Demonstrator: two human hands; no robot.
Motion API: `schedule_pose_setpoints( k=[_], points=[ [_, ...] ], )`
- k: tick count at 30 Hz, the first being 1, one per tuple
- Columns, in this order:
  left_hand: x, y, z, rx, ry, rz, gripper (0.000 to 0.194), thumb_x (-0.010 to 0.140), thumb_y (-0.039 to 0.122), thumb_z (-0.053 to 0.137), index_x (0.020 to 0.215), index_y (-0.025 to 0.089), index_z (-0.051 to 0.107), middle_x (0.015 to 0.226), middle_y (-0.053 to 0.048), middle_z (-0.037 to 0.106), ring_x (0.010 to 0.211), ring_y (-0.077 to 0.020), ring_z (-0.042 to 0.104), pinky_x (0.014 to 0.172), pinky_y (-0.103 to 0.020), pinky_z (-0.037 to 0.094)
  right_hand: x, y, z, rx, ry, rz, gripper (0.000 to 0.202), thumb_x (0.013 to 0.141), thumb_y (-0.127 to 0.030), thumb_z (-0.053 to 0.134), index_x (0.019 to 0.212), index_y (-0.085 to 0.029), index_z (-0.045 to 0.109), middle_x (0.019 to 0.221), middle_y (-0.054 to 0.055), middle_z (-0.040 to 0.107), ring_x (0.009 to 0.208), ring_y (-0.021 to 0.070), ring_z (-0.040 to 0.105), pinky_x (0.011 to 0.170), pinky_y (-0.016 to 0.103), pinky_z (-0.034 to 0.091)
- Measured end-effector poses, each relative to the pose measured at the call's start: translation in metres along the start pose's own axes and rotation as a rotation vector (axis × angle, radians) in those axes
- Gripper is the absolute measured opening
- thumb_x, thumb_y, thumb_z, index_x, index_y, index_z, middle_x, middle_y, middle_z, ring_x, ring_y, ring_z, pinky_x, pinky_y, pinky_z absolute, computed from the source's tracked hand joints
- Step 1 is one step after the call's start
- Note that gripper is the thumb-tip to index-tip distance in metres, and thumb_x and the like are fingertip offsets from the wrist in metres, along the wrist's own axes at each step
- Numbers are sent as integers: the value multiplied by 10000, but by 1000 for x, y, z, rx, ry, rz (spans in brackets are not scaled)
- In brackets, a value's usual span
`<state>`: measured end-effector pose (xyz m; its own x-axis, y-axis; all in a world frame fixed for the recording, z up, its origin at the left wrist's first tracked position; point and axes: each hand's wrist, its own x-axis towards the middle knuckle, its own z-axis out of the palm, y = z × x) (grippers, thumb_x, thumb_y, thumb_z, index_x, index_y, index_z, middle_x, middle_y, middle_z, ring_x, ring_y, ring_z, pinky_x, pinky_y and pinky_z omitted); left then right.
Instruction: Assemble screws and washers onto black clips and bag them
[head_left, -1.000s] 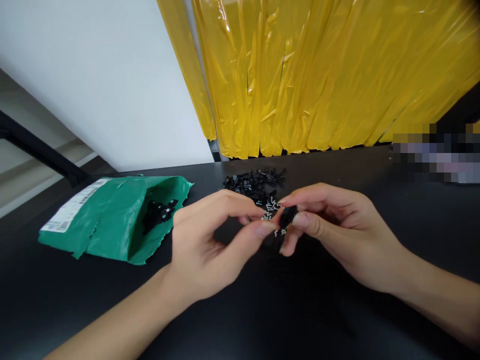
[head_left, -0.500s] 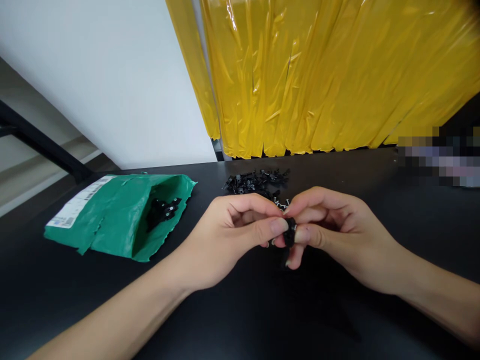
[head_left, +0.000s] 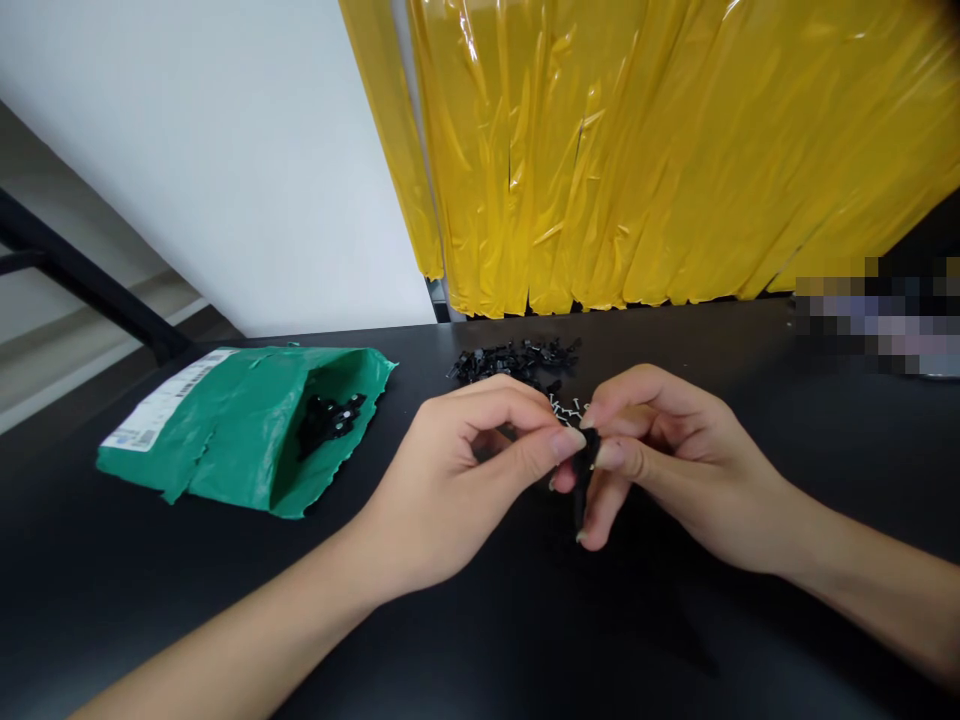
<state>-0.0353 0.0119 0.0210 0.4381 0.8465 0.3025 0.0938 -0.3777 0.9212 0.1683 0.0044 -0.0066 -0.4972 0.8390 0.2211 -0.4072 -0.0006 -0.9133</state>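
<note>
Between both hands, a small black part (head_left: 583, 480) is held over the dark table, its lower end pointing down. My left hand (head_left: 472, 480) pinches its upper left side with thumb and forefinger. On the other side, my right hand (head_left: 667, 460) grips the same part, thumb and forefinger at the top and another fingertip near its lower end. Fingers cover much of the part. Just behind the hands lie small silver screws (head_left: 571, 408), partly hidden, and a pile of small black pieces (head_left: 517, 360).
An open green plastic bag (head_left: 232, 430) with black parts (head_left: 330, 420) inside lies on the black table (head_left: 465, 640) at the left. Yellow plastic sheeting (head_left: 600, 150) and a white panel (head_left: 225, 150) stand behind. A blurred-out patch covers the far right.
The black part has been turned, so more of its lower length shows. My left hand has shifted slightly right, and more screws are visible.
</note>
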Motion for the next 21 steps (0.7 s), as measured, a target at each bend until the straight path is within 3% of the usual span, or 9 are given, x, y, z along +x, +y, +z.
schedule_pose_setpoints(
  k=[11,14,18,21],
  points=[
    [2,1,0,-253,-101,-188,252,881,375,818,759,164,753,794,-34,696,672,-124,660,643,-243,568,-5,1,-2,11,-41,-19,187,977,-79,670,1028,-252,719,865,-29,801,696,166,818,629,271,710],
    [2,0,2,-373,-114,-228,198,871,316,833,763,165,762,790,-24,690,683,-115,672,662,-226,574,-5,0,-3,19,-38,-26,164,971,-80,678,1003,-236,717,867,-20,798,693,162,815,591,250,699],
    [-1,-4,2,-535,-136,-273,92,887,98,776,851,181,795,855,-12,720,737,-90,708,727,-189,595,-3,-4,-4,0,-37,-16,124,988,-114,672,986,-235,698,856,-23,800,635,152,804,585,249,696],
    [0,-4,0,-530,-132,-267,112,908,106,755,930,196,817,892,-19,738,769,-87,718,746,-179,605,-2,-5,-4,-24,-31,-24,151,992,-110,668,1012,-256,699,867,-40,799,647,142,806,597,230,694]
  ],
)
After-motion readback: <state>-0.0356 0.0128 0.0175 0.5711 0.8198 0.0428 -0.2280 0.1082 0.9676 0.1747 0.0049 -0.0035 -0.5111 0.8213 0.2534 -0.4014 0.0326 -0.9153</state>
